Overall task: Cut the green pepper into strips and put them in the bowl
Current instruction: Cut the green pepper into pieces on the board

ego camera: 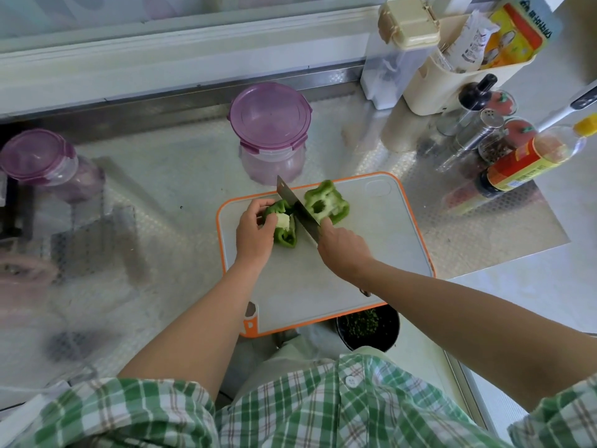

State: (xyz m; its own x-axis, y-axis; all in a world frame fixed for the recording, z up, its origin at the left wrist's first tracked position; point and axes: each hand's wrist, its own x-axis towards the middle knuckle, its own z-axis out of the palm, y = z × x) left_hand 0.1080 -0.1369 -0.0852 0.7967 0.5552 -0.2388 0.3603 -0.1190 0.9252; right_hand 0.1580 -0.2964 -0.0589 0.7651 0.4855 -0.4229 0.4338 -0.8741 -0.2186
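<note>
On a white cutting board with an orange rim [381, 253] lie two pieces of green pepper. My left hand [253, 231] holds the left piece [284, 226], which shows its pale seed core. My right hand [342, 250] grips a cleaver [295, 205], its blade standing between the two pieces. The right piece [326, 203] lies free, hollow side up, just right of the blade. A dark bowl [368, 328] with chopped greens inside sits under the board's near edge, partly hidden by my right forearm.
A purple-lidded container [271, 124] stands just behind the board and another [42, 156] at the far left. Bottles and jars [504, 150] crowd the right side, with a cream holder [452, 79] behind them. A window ledge runs along the back.
</note>
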